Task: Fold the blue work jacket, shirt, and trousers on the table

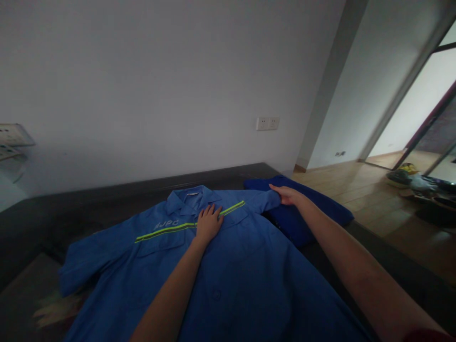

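A blue short-sleeved work shirt (245, 266) lies spread out front side up, its collar pointing away from me. Yellow-green stripes and pale letters cross its chest. My left hand (209, 223) rests flat on the chest near the middle, fingers spread over the stripe. At the end of the right-hand sleeve, my right hand (287, 194) grips the cuff between thumb and fingers. Under and beside that sleeve lies a folded darker blue cloth (320, 204). The shirt's lower part runs out of view toward me.
The shirt lies on a dark surface (117, 194) against a pale wall (160, 95). Sockets (268, 124) sit on the wall above it, with more at far left. To the right are a wooden floor (342, 190) and a heap of bags (420, 180).
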`<action>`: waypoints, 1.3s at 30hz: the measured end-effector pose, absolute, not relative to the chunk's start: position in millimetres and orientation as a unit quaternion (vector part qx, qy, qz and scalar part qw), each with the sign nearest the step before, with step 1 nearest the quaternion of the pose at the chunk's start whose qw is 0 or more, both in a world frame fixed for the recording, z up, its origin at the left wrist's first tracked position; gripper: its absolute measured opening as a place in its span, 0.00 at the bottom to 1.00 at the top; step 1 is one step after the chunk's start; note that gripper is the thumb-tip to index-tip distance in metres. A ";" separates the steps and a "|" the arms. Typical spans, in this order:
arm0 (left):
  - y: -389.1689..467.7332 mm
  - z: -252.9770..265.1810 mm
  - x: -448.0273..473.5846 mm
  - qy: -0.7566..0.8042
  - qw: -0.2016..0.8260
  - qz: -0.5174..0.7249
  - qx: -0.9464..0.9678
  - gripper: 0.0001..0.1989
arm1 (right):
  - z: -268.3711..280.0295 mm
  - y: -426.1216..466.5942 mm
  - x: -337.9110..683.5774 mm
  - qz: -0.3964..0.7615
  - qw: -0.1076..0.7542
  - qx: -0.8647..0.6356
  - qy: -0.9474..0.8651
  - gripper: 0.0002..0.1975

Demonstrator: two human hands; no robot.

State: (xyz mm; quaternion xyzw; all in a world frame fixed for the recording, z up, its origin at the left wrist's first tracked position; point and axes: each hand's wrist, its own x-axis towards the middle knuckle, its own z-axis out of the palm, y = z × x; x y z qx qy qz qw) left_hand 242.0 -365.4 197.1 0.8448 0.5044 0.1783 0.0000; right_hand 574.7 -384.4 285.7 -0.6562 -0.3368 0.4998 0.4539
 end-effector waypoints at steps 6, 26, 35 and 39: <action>-366.3 198.6 242.2 0.504 -0.002 0.182 0.844 0.22 | 286.0 -386.4 562.7 0.537 0.432 -0.642 -0.335 0.04; -368.0 201.4 242.2 0.506 0.000 0.179 0.844 0.22 | 300.7 -405.0 574.3 0.567 0.395 -0.577 -0.435 0.34; -369.1 201.9 242.7 0.508 -0.011 0.178 0.843 0.22 | 284.8 -396.9 598.4 0.450 0.424 -0.713 -0.331 0.39; -370.5 203.1 242.7 0.508 -0.021 0.178 0.842 0.21 | 277.0 -392.1 590.1 0.401 0.417 -0.718 -0.386 0.35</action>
